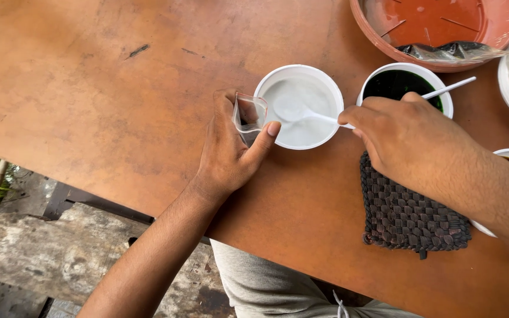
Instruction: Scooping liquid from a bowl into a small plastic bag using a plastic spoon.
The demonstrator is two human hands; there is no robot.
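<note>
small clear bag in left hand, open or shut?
Open: the clear bag has its mouth held spread by the left hand.

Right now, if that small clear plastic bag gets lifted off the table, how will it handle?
The clear plastic bag looks thin and creased, so probably floppy and very light. The left hand pinches it open beside the white bowl; released, its mouth would likely collapse. Glossy film may be slippery. The right hand holds the white spoon.
</note>
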